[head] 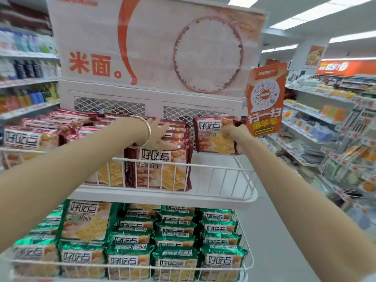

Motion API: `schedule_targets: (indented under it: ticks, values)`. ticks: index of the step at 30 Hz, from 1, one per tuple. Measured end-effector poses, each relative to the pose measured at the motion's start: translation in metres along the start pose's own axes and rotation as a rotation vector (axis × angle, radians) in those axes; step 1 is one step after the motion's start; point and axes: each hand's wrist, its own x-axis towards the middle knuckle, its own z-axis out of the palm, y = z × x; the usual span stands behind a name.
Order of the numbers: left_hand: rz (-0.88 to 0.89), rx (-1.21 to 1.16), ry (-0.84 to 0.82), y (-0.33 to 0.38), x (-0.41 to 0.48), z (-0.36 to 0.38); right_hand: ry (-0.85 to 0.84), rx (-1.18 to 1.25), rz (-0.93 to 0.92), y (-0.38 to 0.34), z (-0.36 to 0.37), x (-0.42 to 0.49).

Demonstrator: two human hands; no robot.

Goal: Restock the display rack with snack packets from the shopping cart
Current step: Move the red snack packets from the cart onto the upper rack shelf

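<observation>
A white wire display rack (219, 176) stands in front of me with two tiers in view. Maroon snack packets (160, 169) fill the left and middle of its upper tier. My right hand (234, 135) holds one maroon snack packet (213, 137) upright above the bare right end of that tier. My left hand (160, 135), with a bangle on the wrist, lies flat with fingers spread on top of the maroon stack beside it. Green snack packets (175, 241) pack the lower tier. The shopping cart is out of view.
A big rice poster (158, 41) and a mesh back panel (191, 115) rise behind the upper tier. An orange QR sign (264, 98) hangs at the rack's right corner. Stocked store shelves (325, 119) line the aisle on the right, and others (26, 68) on the left.
</observation>
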Motion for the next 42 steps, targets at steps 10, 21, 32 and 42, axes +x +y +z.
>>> schedule_targets:
  ticks: [10, 21, 32, 42]
  values:
    - [0.204, -0.17, 0.108, 0.051, 0.063, -0.035, -0.044, -0.392, 0.181, 0.024, 0.001, 0.023]
    - [0.091, -0.079, 0.183, 0.037, 0.121, -0.008, -0.067, -0.925, -0.215, 0.022, 0.013, 0.024]
    - [0.155, -0.365, 0.201, 0.032, 0.107, -0.008, -0.043, -0.955, -0.231, 0.009, 0.009, -0.044]
    - [0.141, -0.226, 0.361, -0.003, -0.007, 0.024, 0.215, -0.954, -0.355, 0.004, 0.041, -0.144]
